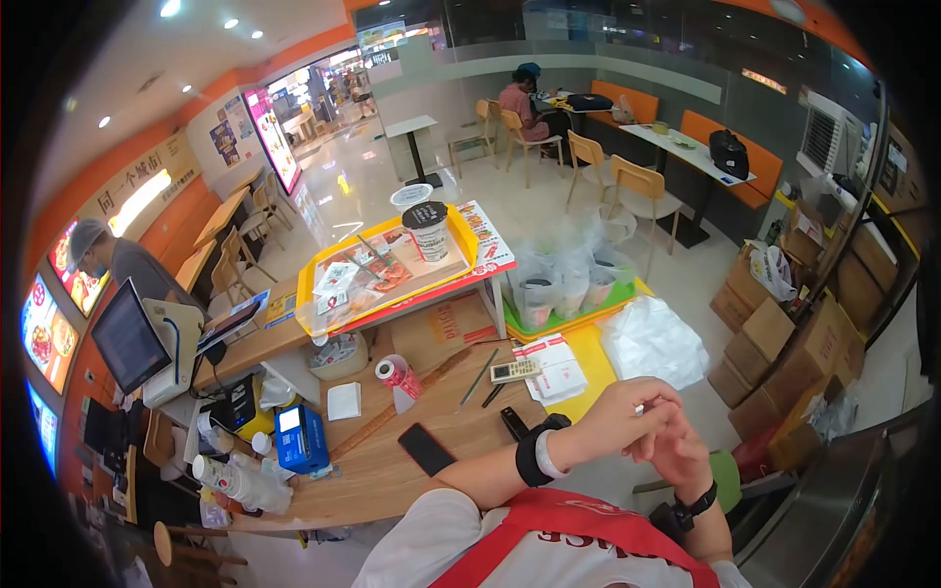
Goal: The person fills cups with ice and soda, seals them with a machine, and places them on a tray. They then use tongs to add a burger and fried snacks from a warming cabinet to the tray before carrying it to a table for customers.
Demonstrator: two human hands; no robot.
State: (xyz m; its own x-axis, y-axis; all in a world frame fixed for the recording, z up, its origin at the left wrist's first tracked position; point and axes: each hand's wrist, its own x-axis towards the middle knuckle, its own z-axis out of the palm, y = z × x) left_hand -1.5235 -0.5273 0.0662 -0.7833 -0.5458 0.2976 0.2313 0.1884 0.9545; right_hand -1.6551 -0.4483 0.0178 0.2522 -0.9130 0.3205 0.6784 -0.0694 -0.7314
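Observation:
My left hand comes in from the left, a black band and a white band at its wrist, its fingers closed. A small white thing shows between those fingers, too small to name. My right hand, with a black watch below it, is pressed against the left one. Its fingers are bent, and what lies between the hands is hidden. Left of my hands, the wooden counter holds a black phone, a beige remote and white-and-red papers.
A yellow tray with a black-lidded cup stands on the raised shelf. Bagged cups sit on a green tray. White plastic bags lie beyond my hands, cardboard boxes at right. One person stands left, another sits at the back.

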